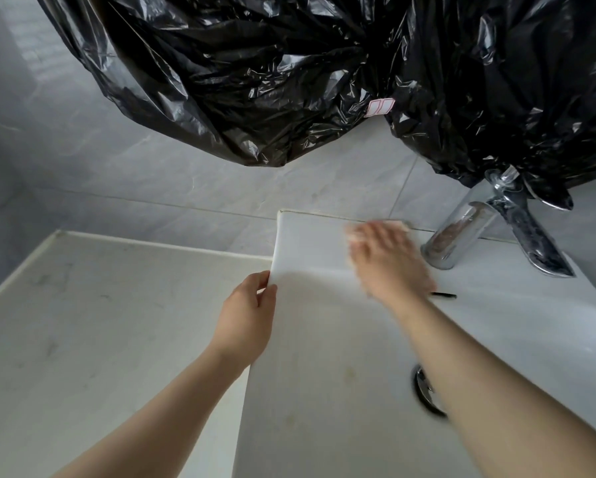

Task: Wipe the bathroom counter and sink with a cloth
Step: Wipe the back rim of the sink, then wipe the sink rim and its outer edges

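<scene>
Wiping the back ledge of a white sink [303, 243] in a grey-tiled bathroom.
The right grip [389, 260], motion-blurred, lies flat with fingers spread on a pale cloth [398, 225] on the ledge, just beside the chrome faucet [462, 232]. The left grip [248, 315] pinches the sink's left rim. To its left lies the pale, smudged surface [99, 322]. Black plastic sheeting [255, 81] hangs over the tiled wall [151, 188].
</scene>
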